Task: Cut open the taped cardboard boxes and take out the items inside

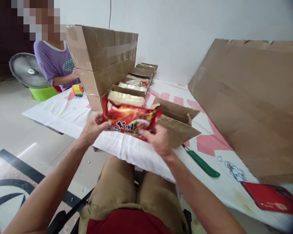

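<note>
Both of my hands hold a red food packet (130, 119) with printed lettering, just above the near edge of the table. My left hand (94, 127) grips its left end with the fingers closed on it. My right hand (158, 140) pinches its lower right edge. Behind the packet, a row of small open cardboard boxes (133, 85) holding pale packets runs away from me. An open brown carton (179, 122) with its flaps spread lies right of the packet.
A white and pink cloth (63, 112) covers the table. A green-handled knife (201, 162) and a red packet (271, 196) lie at the right. Tall cartons (102, 58) stand behind; flat cardboard (254, 100) leans right. A person in a purple shirt (52, 63) sits far left by a fan (26, 70).
</note>
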A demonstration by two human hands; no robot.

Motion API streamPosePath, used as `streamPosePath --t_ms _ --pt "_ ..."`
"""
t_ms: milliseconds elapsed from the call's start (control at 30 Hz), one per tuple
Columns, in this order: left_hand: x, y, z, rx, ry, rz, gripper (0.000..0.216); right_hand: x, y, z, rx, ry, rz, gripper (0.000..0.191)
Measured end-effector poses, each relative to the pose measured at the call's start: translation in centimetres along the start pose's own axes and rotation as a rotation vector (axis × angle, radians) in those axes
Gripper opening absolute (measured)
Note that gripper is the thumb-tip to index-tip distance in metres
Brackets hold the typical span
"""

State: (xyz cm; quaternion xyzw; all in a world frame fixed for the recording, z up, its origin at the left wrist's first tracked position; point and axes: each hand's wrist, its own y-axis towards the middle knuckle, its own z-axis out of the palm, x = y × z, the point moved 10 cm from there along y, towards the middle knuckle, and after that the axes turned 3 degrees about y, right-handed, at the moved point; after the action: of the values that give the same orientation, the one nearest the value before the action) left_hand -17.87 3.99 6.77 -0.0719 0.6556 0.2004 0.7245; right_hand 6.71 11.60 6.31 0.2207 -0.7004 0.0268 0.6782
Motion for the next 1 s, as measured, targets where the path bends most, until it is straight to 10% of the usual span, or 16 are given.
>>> streamPosePath --t_ms 167,567,800,1000 --pt "10.3 1.4 -3.8 -0.084 0.106 -0.180 0.055 -9.6 0.6 4.1 0.022 -0.191 0.104 0.027" --pt "14.4 11.5 -5.8 -0.175 0.380 -0.090 0.047 -14.9 8.6 5.0 -0.136 -0.385 0.114 0.017" --pt "11.2 7.5 -6.9 -0.325 0.625 0.049 0.053 -13.4 4.3 4.9 -0.119 -0.403 0.051 0.050" --pt "5.7 0.4 1.6 -0.111 0.864 0.551 0.039 -4.8 -6.6 0.6 0.186 -0.613 -0.390 0.038"
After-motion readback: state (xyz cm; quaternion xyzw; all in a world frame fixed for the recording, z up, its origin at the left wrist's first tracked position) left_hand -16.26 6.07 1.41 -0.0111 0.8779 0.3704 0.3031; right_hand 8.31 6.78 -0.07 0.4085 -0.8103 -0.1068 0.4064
